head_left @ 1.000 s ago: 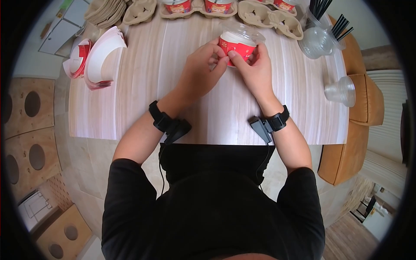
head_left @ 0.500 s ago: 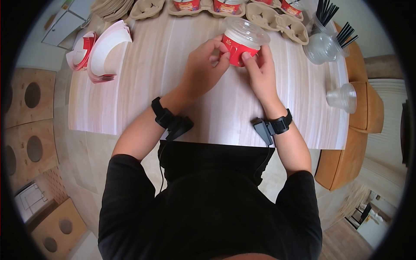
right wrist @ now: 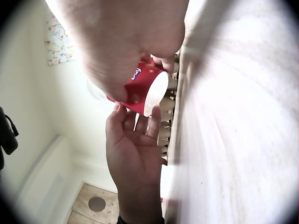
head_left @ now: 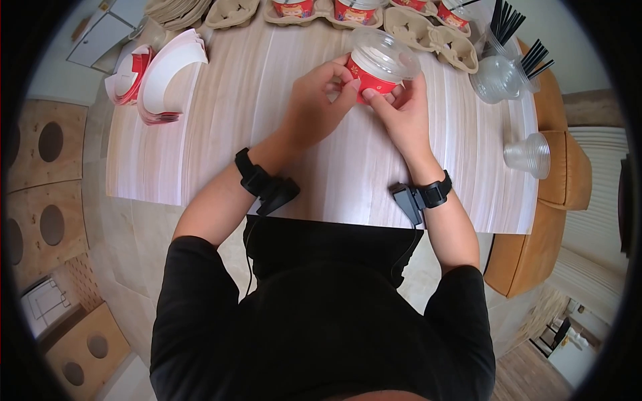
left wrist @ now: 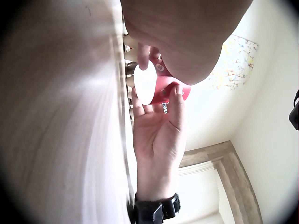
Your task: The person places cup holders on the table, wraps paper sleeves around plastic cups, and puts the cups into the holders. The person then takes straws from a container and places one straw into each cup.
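Note:
Both hands hold a cup with a red paper sleeve [head_left: 374, 83] and a clear plastic lid [head_left: 388, 53], over the far middle of the table. My left hand [head_left: 311, 107] grips its left side, thumb and fingertips on the red sleeve. On the opposite side my right hand [head_left: 403, 120] grips it, the thumb pressing the front of the sleeve. Both wrist views show the cup raised off the table, its white round base [left wrist: 145, 84] uncovered. Blue-and-white lettering [right wrist: 136, 73] shows on the sleeve in the right wrist view. The far-side fingers are partly hidden behind the cup.
Cardboard cup carriers [head_left: 408, 28] line the table's far edge, some holding red-sleeved cups [head_left: 292, 9]. Flat fanned sleeves [head_left: 157, 77] lie at left. On the right are black straws [head_left: 506, 23], clear lids [head_left: 496, 79] and stacked clear plastic cups [head_left: 528, 156].
The cup has tilted so more of its lid top faces the head view. My right thumb has shifted on the sleeve, and the head view has moved slightly.

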Motion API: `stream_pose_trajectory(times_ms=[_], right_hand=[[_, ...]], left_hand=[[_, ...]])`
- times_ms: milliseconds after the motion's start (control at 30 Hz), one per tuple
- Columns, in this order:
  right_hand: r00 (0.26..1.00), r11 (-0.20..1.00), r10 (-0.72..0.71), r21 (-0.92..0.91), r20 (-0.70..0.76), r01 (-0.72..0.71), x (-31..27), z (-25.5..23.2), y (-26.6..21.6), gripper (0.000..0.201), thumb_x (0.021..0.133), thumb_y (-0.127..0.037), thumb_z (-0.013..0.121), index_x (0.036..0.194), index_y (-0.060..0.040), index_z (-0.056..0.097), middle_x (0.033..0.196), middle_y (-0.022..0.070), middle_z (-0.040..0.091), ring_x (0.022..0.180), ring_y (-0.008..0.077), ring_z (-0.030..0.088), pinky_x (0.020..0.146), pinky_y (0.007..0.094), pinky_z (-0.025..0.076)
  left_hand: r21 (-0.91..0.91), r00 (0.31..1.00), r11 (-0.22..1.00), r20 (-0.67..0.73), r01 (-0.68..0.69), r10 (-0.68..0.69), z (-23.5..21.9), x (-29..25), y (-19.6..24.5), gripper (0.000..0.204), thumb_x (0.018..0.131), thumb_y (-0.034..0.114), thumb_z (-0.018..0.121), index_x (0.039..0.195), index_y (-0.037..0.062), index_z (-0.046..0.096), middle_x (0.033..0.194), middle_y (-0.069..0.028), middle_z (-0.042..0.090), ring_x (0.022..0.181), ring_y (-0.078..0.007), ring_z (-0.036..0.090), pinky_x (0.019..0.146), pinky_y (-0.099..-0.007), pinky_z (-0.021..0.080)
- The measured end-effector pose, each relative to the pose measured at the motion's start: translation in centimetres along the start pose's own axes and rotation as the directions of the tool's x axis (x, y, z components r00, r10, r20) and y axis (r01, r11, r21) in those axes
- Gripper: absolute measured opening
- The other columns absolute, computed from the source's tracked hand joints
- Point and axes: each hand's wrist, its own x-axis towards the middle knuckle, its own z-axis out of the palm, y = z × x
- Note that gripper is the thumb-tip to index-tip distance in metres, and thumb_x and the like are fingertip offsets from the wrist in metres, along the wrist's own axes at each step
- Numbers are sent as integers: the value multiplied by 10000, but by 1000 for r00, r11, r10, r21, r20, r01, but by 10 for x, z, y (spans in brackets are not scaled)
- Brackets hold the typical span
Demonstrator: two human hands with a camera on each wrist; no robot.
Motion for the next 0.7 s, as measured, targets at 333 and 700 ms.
stream_pose_trajectory(times_ms=[333,700], right_hand=[[998,998,-3,64,69,-2,8,-22,14,702,828,104,591,1407,-29,217,1199,97,478,1087,158,519,854,267,497],[990,999,43,20,138,-46,6,-24,-2,716,863,-7,636,1434,-81,211,1096,64,463,944,136,571,833,259,501]], left_hand=[[89,996,992,17,84,-86,-8,2,0,396,904,33,575,1256,18,396,1145,-154,628,1021,-141,594,910,-272,458],[-94,950,966,229,241,-214,-15,2,10,726,960,192,478,1478,-12,13,1306,-209,504,1130,-211,544,914,-305,442]])
